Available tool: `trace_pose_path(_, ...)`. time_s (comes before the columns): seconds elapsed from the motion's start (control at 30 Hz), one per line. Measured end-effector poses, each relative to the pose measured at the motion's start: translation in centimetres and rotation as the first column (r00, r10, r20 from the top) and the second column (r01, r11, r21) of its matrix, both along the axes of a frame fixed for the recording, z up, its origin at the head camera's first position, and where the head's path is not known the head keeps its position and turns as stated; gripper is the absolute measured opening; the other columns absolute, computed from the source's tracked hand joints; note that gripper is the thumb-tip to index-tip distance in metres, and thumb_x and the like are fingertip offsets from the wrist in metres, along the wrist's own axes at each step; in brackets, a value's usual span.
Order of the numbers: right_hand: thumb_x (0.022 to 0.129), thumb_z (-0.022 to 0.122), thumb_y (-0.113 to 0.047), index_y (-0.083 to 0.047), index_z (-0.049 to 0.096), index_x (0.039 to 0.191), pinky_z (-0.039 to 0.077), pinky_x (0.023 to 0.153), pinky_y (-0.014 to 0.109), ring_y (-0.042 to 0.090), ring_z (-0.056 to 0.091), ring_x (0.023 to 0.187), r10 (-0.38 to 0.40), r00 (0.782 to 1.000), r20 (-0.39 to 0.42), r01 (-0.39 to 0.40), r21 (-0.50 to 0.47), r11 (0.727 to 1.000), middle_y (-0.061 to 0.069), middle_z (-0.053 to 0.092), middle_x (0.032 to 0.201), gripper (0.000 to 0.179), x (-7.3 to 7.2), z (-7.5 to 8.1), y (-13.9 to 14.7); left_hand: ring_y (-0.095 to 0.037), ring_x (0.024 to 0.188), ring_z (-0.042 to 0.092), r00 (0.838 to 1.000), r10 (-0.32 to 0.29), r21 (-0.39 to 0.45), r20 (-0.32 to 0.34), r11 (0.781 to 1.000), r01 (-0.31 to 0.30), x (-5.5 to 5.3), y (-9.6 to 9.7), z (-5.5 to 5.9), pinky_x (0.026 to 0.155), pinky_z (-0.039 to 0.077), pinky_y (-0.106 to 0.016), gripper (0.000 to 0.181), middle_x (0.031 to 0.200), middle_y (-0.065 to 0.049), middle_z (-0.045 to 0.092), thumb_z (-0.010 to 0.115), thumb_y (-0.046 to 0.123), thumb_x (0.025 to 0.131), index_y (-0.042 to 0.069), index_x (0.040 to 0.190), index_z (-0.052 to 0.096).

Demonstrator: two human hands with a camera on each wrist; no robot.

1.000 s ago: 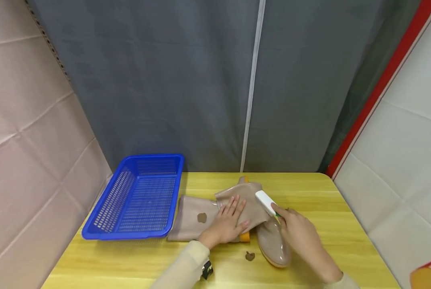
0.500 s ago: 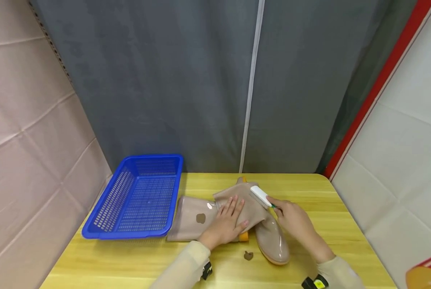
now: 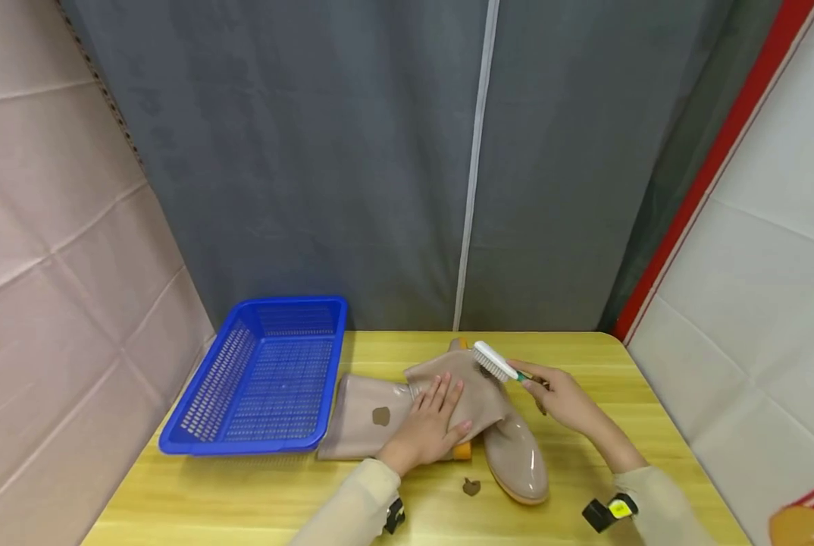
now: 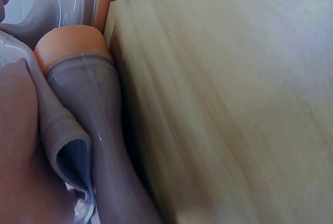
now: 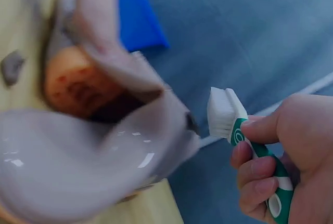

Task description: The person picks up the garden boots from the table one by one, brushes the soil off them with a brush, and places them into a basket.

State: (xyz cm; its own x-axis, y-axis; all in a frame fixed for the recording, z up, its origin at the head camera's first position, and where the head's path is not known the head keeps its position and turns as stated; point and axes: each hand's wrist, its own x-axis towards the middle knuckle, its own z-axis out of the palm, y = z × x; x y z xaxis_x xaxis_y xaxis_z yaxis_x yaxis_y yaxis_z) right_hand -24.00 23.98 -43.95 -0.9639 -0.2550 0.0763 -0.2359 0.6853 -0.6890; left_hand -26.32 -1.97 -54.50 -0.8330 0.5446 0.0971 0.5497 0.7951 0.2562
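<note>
Two glossy taupe rain boots with orange soles lie overlapped on the table. My left hand (image 3: 429, 425) rests flat, fingers spread, on the shaft of the upper boot (image 3: 482, 409), whose toe points toward me at the right. The lower boot (image 3: 359, 406) lies crosswise beneath, a brown patch (image 3: 381, 415) on its shaft. In my right hand (image 5: 291, 156) is a scrub brush (image 5: 223, 112) with white bristles and a green-and-white handle. Its bristles are slightly apart from the upper boot in the right wrist view, near a dark patch (image 5: 192, 122) on that boot.
A blue perforated basket (image 3: 328, 394) stands left of the boots. On the wooden table (image 3: 243, 500), a small brown piece (image 3: 471, 486) lies in front of them. A grey curtain (image 3: 311, 152) hangs behind the table, with pale sheets at both sides.
The brush has moved up and left along the upper boot, then lifted and tilted so its bristles and a dark patch below show. My left hand stays in place on the boot.
</note>
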Motion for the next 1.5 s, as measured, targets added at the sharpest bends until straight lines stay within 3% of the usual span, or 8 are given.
trace_pose_path(0.23,0.099,0.047,-0.027,-0.029,0.044,0.141,0.049,0.067,0.024,0.013,0.059,0.085,-0.014,0.998,-0.067,0.014,0.0,1.0,0.01,0.062,0.125,0.042,-0.3,0.0,1.9,-0.027,0.151,0.002,1.0,-0.012,-0.012,-0.003,1.0,0.012,0.2,0.0,0.4,0.121,0.018,-0.052,0.07,0.162,-0.007,-0.003,0.017,0.061,0.096,0.024,0.153,-0.001)
trace_pose_path(0.4,0.096,0.053,-0.018,-0.032,0.05,0.136,0.036,0.052,0.019,0.004,0.044,0.055,-0.036,0.992,-0.117,0.06,0.208,0.976,-0.003,0.059,0.074,0.043,0.2,-1.1,1.4,-0.028,0.151,0.002,1.0,-0.011,-0.021,0.013,1.0,0.011,0.4,-0.1,1.0,0.12,0.018,-0.053,0.07,0.162,-0.008,-0.003,0.018,0.061,0.097,0.022,0.153,0.0)
trace_pose_path(0.63,0.092,0.058,-0.013,-0.025,0.057,0.131,0.033,0.051,0.017,0.002,0.032,0.048,-0.009,0.988,-0.156,0.046,0.239,0.97,0.006,0.066,0.121,0.041,0.9,-1.2,-0.1,-0.029,0.15,0.002,1.0,-0.007,0.003,0.012,1.0,0.007,0.2,-0.2,0.4,0.12,0.018,-0.055,0.072,0.162,-0.009,-0.002,0.017,0.062,0.096,0.022,0.153,0.001)
trace_pose_path(0.87,0.095,0.054,-0.014,-0.025,0.051,0.136,0.034,0.05,0.018,0.002,0.031,0.045,-0.031,0.992,-0.121,0.058,0.228,0.972,0.005,0.06,0.075,0.043,1.7,-1.3,-0.4,-0.025,0.151,-0.001,1.0,-0.002,-0.014,0.001,1.0,0.002,0.0,-0.1,0.0,0.121,0.018,-0.052,0.072,0.161,-0.005,-0.007,0.011,0.065,0.094,0.025,0.152,-0.004)
trace_pose_path(1.13,0.096,0.053,-0.019,-0.026,0.05,0.137,0.051,0.072,0.03,0.02,0.062,0.093,-0.101,0.99,-0.102,0.11,0.084,0.99,0.012,0.056,0.136,0.042,1.6,-2.3,0.4,-0.022,0.151,-0.005,1.0,0.005,-0.015,0.005,1.0,-0.005,-0.1,0.0,-0.1,0.122,0.016,-0.05,0.071,0.161,-0.003,-0.01,0.008,0.066,0.094,0.027,0.151,-0.008)
trace_pose_path(1.2,0.096,0.053,-0.024,-0.028,0.05,0.136,0.052,0.07,0.033,0.022,0.062,0.097,-0.121,0.988,-0.096,0.127,0.066,0.99,0.013,0.061,0.129,0.041,1.5,-2.3,0.5,-0.023,0.151,-0.004,1.0,0.005,-0.015,0.008,1.0,-0.005,-0.1,-0.1,-0.1,0.122,0.016,-0.051,0.071,0.161,-0.003,-0.009,0.01,0.066,0.094,0.027,0.151,-0.007)
trace_pose_path(1.37,0.096,0.052,-0.032,-0.034,0.049,0.135,0.039,0.046,0.022,0.008,0.046,0.056,-0.147,0.987,-0.058,0.149,0.035,0.988,0.005,0.058,0.076,0.039,1.3,-1.9,0.5,-0.024,0.151,-0.005,0.999,0.002,-0.009,0.032,1.0,-0.001,-0.1,-0.1,0.2,0.121,0.015,-0.052,0.071,0.161,-0.004,-0.009,0.014,0.065,0.094,0.027,0.152,-0.005)
trace_pose_path(1.5,0.095,0.055,-0.027,-0.031,0.055,0.132,0.035,0.046,0.02,0.004,0.036,0.048,-0.129,0.986,-0.109,0.139,0.093,0.986,0.004,0.065,0.083,0.037,1.3,-1.5,0.2,-0.022,0.15,-0.006,0.999,0.004,-0.017,0.032,1.0,-0.003,-0.2,-0.1,-0.1,0.122,0.015,-0.051,0.071,0.161,-0.002,-0.01,0.01,0.066,0.094,0.027,0.151,-0.007)
